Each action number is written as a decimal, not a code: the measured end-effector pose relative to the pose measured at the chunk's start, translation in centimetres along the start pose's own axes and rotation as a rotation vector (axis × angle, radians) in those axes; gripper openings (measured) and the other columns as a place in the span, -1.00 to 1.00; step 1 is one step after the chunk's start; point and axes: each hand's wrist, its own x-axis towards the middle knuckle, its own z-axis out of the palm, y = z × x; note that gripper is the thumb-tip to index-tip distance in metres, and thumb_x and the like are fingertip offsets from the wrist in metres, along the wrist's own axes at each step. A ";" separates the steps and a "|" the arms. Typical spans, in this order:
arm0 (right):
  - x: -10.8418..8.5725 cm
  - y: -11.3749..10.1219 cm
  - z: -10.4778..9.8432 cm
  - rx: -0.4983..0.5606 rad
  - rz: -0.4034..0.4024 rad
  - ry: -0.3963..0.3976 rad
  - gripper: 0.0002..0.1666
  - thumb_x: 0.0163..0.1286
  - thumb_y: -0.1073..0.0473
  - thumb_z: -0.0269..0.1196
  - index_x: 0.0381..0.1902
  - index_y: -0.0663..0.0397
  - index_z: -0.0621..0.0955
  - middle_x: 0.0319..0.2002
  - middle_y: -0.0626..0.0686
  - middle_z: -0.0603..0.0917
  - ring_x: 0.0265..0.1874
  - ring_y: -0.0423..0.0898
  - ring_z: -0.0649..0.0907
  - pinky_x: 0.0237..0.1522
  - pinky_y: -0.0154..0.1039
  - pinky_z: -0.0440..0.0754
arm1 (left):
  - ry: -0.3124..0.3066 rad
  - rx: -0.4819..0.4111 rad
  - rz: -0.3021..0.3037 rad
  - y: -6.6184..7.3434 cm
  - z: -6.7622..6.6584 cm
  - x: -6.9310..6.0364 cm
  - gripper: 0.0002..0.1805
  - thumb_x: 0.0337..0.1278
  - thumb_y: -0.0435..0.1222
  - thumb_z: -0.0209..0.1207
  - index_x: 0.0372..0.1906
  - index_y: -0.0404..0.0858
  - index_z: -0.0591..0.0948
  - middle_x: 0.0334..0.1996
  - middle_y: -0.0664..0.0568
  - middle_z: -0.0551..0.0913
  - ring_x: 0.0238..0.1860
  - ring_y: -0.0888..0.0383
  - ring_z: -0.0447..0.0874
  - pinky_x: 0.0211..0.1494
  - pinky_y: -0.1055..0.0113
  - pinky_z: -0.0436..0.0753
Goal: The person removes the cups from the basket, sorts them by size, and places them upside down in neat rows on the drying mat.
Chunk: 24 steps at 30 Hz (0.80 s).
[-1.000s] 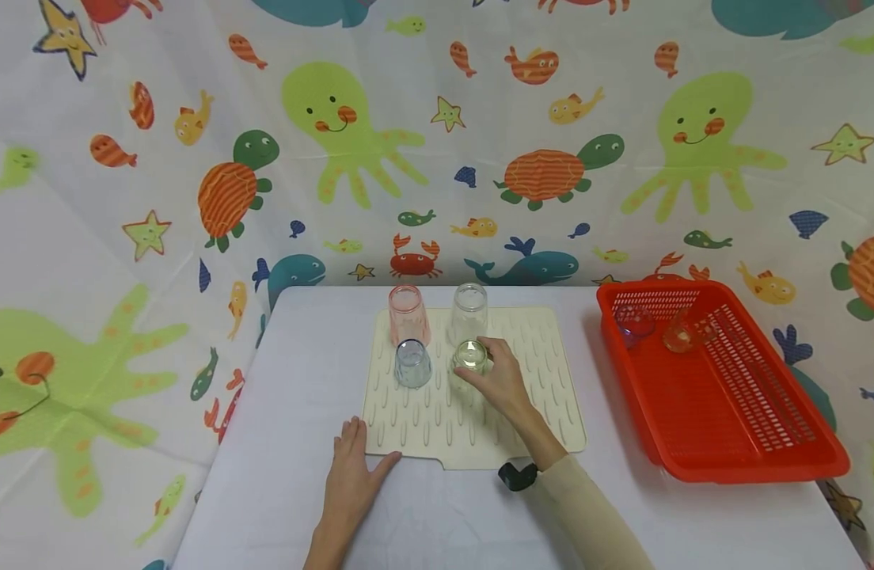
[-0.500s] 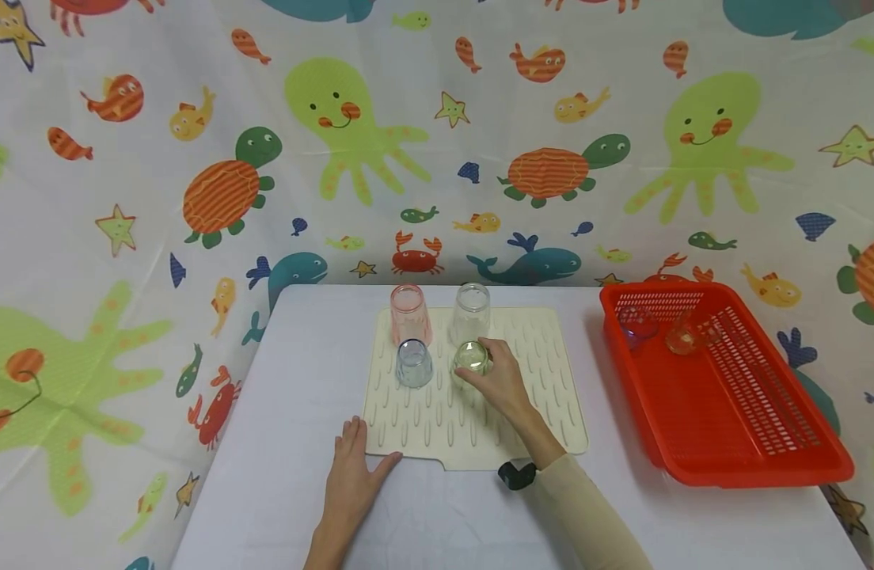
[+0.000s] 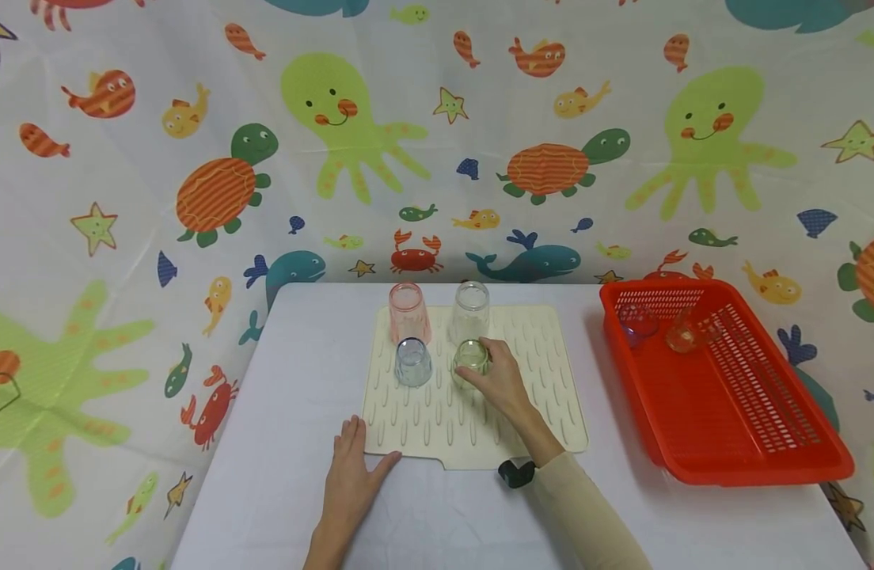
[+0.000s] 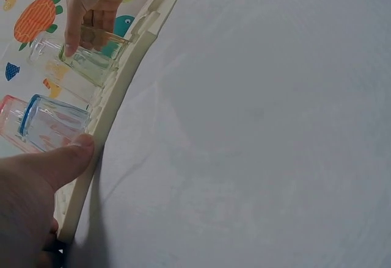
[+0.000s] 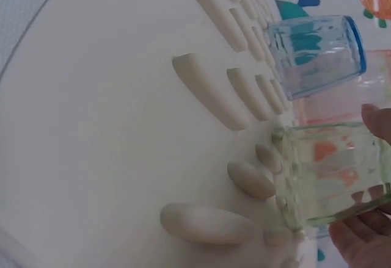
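A short green-tinted glass [image 3: 470,360] stands on the ribbed cream drying mat [image 3: 437,431]; my right hand [image 3: 504,384] holds it around the sides, thumb on its near left and fingers on the right. In the right wrist view the green glass [image 5: 333,176] touches the mat at its base. Left of it is a short blue-tinted glass [image 3: 413,362]. Behind these stand a tall pink glass [image 3: 408,313] and a tall clear glass [image 3: 470,309]. My left hand [image 3: 350,479] rests at the mat's front left corner, its thumb [image 4: 76,152] along the front edge.
A red plastic basket [image 3: 736,427] stands on the table's right side, holding a purple glass [image 3: 636,323] and an orange-amber glass [image 3: 682,336]. The white-covered table [image 3: 287,356] reaches back to a curtain [image 3: 437,47] printed with sea animals.
The head view has shifted slightly. Both hands and the glasses keep their places on the mat.
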 end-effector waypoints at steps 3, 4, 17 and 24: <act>0.1 -0.1 0.0 -0.010 0.004 -0.005 -0.09 0.15 -0.04 0.52 0.32 0.31 0.44 0.17 0.24 0.56 0.12 0.13 0.62 0.18 0.06 0.66 | 0.001 0.003 -0.003 0.0 0.0 0.1 0.10 0.07 0.16 0.36 0.48 -0.50 0.21 0.55 -0.33 0.12 0.60 -0.24 -0.01 0.64 -0.14 0.07; 0.1 -0.1 0.1 -0.016 0.005 -0.006 -0.09 0.15 -0.04 0.52 0.33 0.31 0.44 0.17 0.24 0.56 0.12 0.13 0.62 0.18 0.05 0.66 | 0.002 0.007 -0.004 0.0 0.1 0.1 0.11 0.06 0.16 0.36 0.48 -0.49 0.21 0.55 -0.32 0.12 0.60 -0.24 -0.01 0.64 -0.14 0.07; 0.2 -0.5 -0.2 -0.050 0.040 -0.045 -0.02 0.13 -0.09 0.52 0.36 0.32 0.41 0.21 0.27 0.54 0.19 0.17 0.60 0.28 0.09 0.61 | 0.015 -0.001 0.009 -0.4 0.3 0.1 0.10 0.05 0.15 0.38 0.47 -0.49 0.22 0.55 -0.33 0.14 0.60 -0.23 0.01 0.64 -0.14 0.07; 0.2 -0.7 -0.6 -0.039 0.023 -0.038 -0.01 0.11 -0.08 0.53 0.37 0.28 0.40 0.22 0.23 0.53 0.20 0.15 0.59 0.31 0.08 0.59 | 0.019 -0.004 0.014 -0.5 0.3 0.2 0.10 0.06 0.15 0.38 0.48 -0.49 0.22 0.55 -0.32 0.14 0.60 -0.23 0.01 0.64 -0.14 0.07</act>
